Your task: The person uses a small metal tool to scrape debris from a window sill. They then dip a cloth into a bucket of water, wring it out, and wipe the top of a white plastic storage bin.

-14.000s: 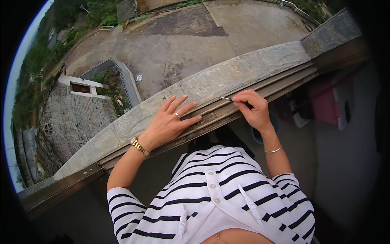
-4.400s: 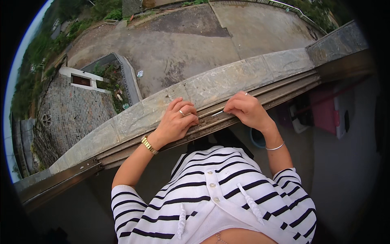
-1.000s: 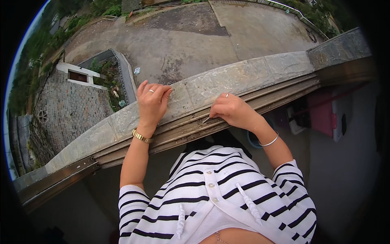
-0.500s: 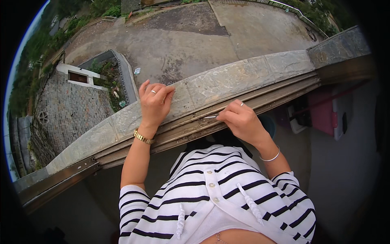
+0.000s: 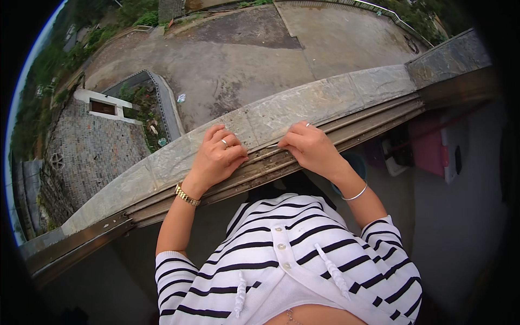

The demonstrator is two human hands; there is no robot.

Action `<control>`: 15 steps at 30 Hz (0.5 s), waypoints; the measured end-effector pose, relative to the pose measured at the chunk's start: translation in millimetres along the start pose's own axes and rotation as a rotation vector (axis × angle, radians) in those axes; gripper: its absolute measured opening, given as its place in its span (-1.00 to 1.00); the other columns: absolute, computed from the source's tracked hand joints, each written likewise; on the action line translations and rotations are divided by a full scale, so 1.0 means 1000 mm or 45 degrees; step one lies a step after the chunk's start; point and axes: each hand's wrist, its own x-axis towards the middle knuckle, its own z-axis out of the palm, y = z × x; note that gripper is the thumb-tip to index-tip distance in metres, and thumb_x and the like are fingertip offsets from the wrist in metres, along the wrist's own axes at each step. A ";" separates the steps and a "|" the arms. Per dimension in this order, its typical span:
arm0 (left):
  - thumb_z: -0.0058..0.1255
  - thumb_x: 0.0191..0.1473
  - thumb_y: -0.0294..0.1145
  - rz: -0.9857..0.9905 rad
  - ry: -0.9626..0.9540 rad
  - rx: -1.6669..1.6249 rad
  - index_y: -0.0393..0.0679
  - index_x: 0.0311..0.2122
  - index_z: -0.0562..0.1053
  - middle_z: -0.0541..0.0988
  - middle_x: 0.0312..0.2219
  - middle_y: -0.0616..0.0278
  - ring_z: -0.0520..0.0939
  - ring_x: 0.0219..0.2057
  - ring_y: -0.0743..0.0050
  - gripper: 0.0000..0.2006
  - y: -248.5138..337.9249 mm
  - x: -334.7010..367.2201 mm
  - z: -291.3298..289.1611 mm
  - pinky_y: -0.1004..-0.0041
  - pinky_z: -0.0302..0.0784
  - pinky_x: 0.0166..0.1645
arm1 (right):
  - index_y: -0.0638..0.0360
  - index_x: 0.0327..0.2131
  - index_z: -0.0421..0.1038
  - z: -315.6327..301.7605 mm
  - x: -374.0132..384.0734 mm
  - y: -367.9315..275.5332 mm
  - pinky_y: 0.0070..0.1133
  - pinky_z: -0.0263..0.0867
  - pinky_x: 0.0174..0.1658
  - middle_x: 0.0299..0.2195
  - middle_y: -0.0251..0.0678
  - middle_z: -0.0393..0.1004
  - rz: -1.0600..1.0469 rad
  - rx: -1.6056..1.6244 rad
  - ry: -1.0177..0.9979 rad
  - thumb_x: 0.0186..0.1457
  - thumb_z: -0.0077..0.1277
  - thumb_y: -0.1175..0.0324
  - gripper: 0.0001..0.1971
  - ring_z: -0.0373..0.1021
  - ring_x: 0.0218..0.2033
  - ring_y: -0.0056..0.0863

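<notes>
A brown metal sliding-window track [image 5: 374, 122] with several grooves runs across in front of me, with dark dirt [image 5: 264, 166] in its middle stretch. My right hand [image 5: 313, 147] pinches a thin silvery metal tool [image 5: 273, 145], whose narrow end points left over the track's outer groove. Its kind is too small to make out. My left hand [image 5: 218, 159], thumb and forefinger pressed together, is low over the track to the left of the tool. Whether anything is between those fingertips is hidden.
Beyond the track lies a grey stone sill [image 5: 325, 96], with specks of dirt on it near my hands. Past it, far below, is a concrete yard [image 5: 216, 65]. On my side, a teal bucket [image 5: 355, 168] and a pink-and-white container [image 5: 430, 146] stand below the track at right.
My left hand has come down and right, from above the sill to the track. My right hand has shifted left and slightly away from me with the metal tool.
</notes>
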 end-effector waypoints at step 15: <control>0.12 -0.19 -0.47 0.108 -0.202 0.108 0.17 -0.24 0.59 0.40 -0.48 0.34 0.46 -0.29 0.32 -0.67 0.007 0.014 0.002 0.20 0.27 0.13 | 0.21 -0.47 0.47 -0.005 -0.012 0.006 -0.47 0.30 -0.34 -0.50 -0.26 0.42 0.168 0.212 0.194 -0.13 0.11 0.61 -0.90 0.36 -0.40 -0.28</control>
